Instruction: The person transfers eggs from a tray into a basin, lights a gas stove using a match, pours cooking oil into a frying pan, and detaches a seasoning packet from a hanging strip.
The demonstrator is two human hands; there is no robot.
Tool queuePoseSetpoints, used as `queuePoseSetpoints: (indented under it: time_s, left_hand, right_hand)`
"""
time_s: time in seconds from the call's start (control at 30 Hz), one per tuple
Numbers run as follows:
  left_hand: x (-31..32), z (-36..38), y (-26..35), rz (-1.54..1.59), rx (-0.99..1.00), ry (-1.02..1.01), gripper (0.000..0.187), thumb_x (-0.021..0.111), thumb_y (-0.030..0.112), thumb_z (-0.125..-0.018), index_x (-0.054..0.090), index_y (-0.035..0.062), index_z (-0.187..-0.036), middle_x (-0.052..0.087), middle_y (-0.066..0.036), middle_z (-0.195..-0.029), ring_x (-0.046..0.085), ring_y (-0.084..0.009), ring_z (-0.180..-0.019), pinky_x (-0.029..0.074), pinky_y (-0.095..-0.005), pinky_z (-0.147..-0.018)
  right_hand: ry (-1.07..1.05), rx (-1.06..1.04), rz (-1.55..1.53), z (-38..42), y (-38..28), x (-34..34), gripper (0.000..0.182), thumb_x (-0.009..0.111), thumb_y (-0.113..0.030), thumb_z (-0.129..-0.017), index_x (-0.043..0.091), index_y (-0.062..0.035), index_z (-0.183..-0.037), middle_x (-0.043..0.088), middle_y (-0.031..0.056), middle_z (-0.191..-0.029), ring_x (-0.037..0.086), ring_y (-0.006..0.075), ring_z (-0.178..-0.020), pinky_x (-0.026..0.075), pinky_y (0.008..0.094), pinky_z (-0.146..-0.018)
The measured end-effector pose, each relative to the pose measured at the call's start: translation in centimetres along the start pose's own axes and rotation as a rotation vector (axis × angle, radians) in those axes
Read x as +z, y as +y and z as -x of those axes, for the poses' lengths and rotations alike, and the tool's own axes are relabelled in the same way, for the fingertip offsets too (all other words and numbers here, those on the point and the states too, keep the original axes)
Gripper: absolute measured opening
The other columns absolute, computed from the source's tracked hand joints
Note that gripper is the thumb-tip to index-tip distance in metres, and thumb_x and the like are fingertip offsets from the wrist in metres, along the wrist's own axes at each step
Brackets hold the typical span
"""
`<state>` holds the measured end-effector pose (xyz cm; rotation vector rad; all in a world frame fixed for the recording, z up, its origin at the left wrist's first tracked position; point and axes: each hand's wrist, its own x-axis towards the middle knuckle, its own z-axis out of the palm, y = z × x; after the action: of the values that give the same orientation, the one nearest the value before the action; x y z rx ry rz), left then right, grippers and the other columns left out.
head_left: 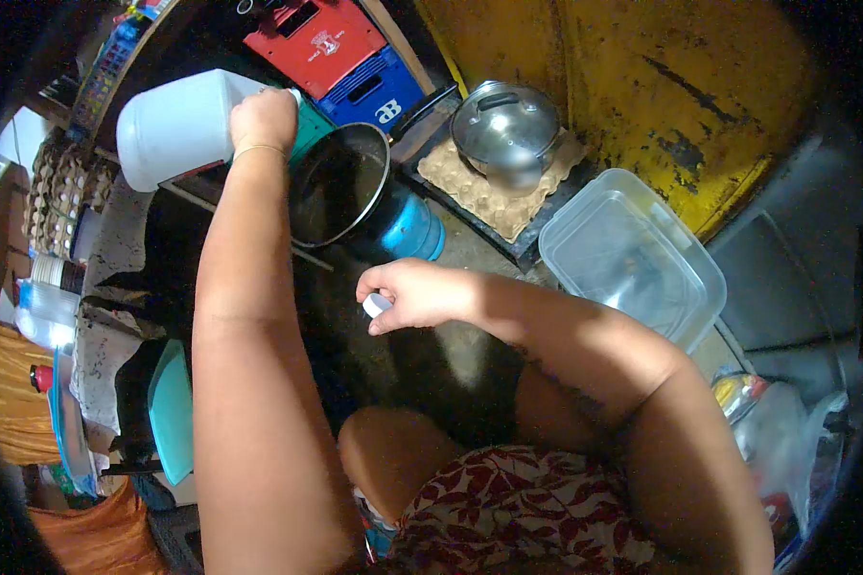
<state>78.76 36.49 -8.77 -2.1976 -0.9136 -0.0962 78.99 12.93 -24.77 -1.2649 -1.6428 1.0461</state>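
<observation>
My left hand (264, 120) is closed around the neck end of a large white plastic jug (171, 132). The jug lies tilted almost on its side in the air, its mouth end toward a dark frying pan (343, 187) and largely hidden by my fingers. That pan sits above a blue gas cylinder (414, 228), which partly shows beneath it. Lower down, in front of the pan, my right hand (420, 293) pinches a small white cap (377, 305) between thumb and fingers.
A lidded glass pot (505, 125) rests on a cardboard egg tray (451, 179) at the back. Right of it stands a clear plastic container (633, 254). Red (318, 43) and blue crates (374, 91) are stacked behind. A teal board (171, 412) leans at the left.
</observation>
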Motion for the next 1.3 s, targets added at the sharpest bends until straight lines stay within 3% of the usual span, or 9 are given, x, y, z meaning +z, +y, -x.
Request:
queuePoseSetpoints:
  time_s: [0.17, 0.27, 0.37, 0.6, 0.9, 1.0, 1.1, 1.23, 1.3]
  left_hand:
    - [4.3, 1.7, 1.1, -0.037, 0.141, -0.049, 0.025, 0.048, 0.013, -0.088, 0.072, 0.0068, -0.091, 0.070, -0.016, -0.101, 0.069, -0.0323, -0.091, 0.055, -0.0420, -0.076]
    - [5.1, 4.2, 2.0, -0.135, 0.391, 0.023, 0.025, 0.050, 0.019, -0.090, 0.072, 0.0086, -0.084, 0.070, -0.011, -0.089, 0.069, -0.0279, -0.082, 0.055, -0.0402, -0.070]
    - [6.8, 5.3, 1.7, -0.153, 0.464, 0.072, 0.026, 0.048, 0.020, -0.092, 0.071, 0.0097, -0.083, 0.070, -0.010, -0.089, 0.068, -0.0267, -0.081, 0.055, -0.0390, -0.069]
    - [5.4, 6.5, 0.2, -0.231, 0.402, -0.029, 0.026, 0.048, 0.023, -0.094, 0.070, 0.0100, -0.093, 0.068, -0.009, -0.100, 0.066, -0.0243, -0.093, 0.053, -0.0366, -0.074]
    - [4.6, 7.3, -1.1, -0.204, 0.437, -0.016, 0.025, 0.050, 0.021, -0.092, 0.071, 0.0093, -0.088, 0.069, -0.009, -0.097, 0.067, -0.0252, -0.091, 0.054, -0.0381, -0.074]
    - [5.0, 7.1, -0.9, -0.206, 0.469, -0.129, 0.021, 0.052, 0.016, -0.087, 0.072, 0.0094, -0.085, 0.070, -0.012, -0.095, 0.069, -0.0276, -0.088, 0.056, -0.0400, -0.074]
    - [5.7, 7.0, 0.1, -0.143, 0.461, -0.122, 0.020, 0.053, 0.016, -0.086, 0.072, 0.0086, -0.084, 0.071, -0.013, -0.093, 0.070, -0.0289, -0.085, 0.056, -0.0405, -0.073]
    - [5.2, 6.3, 2.4, -0.076, 0.380, -0.120, 0.021, 0.052, 0.015, -0.087, 0.072, 0.0100, -0.086, 0.070, -0.013, -0.096, 0.069, -0.0295, -0.087, 0.056, -0.0413, -0.074]
    - [4.5, 5.6, 2.7, -0.048, 0.364, -0.053, 0.022, 0.052, 0.018, -0.088, 0.073, 0.0102, -0.084, 0.071, -0.012, -0.095, 0.069, -0.0289, -0.087, 0.055, -0.0414, -0.075]
  right_hand:
    - [0.026, -0.033, 0.012, -0.4, 0.6, 0.4, 0.049, 0.079, -0.026, -0.076, 0.058, -0.0051, -0.115, 0.066, 0.0112, -0.091, 0.064, 0.0221, -0.079, 0.052, 0.0351, -0.067]
    - [0.007, -0.015, 0.026, -0.3, 0.5, 0.2, 0.048, 0.079, -0.026, -0.077, 0.059, -0.0050, -0.115, 0.066, 0.0119, -0.093, 0.064, 0.0235, -0.082, 0.052, 0.0353, -0.070]
    - [0.021, -0.034, 0.042, -0.6, 1.1, 0.4, 0.048, 0.079, -0.027, -0.077, 0.059, -0.0049, -0.114, 0.067, 0.0122, -0.094, 0.064, 0.0249, -0.085, 0.052, 0.0362, -0.073]
    - [0.022, -0.021, 0.079, -0.9, 1.2, 0.4, 0.046, 0.079, -0.028, -0.076, 0.060, -0.0059, -0.112, 0.067, 0.0127, -0.093, 0.064, 0.0263, -0.088, 0.051, 0.0378, -0.076]
    - [0.090, 0.064, 0.013, -1.2, 1.3, 0.3, 0.048, 0.080, -0.017, -0.071, 0.060, -0.0059, -0.113, 0.067, 0.0125, -0.097, 0.064, 0.0264, -0.091, 0.051, 0.0380, -0.077]
    - [0.124, 0.164, -0.132, -0.8, 0.4, 0.1, 0.045, 0.079, -0.013, -0.073, 0.059, -0.0053, -0.113, 0.066, 0.0091, -0.093, 0.061, 0.0194, -0.087, 0.049, 0.0323, -0.075]
    - [0.151, 0.079, -0.176, -1.8, 1.9, 0.9, 0.044, 0.079, -0.013, -0.074, 0.059, -0.0043, -0.112, 0.064, 0.0058, -0.089, 0.058, 0.0153, -0.083, 0.048, 0.0297, -0.074]
    - [0.111, 0.138, -0.244, -1.4, 1.8, 0.9, 0.043, 0.079, -0.012, -0.074, 0.059, -0.0030, -0.111, 0.062, 0.0042, -0.088, 0.057, 0.0140, -0.082, 0.048, 0.0297, -0.073]
    - [0.178, -0.001, -0.143, -1.4, 2.0, 0.9, 0.040, 0.077, -0.012, -0.076, 0.059, -0.0043, -0.111, 0.061, 0.0033, -0.086, 0.057, 0.0131, -0.078, 0.048, 0.0287, -0.070]
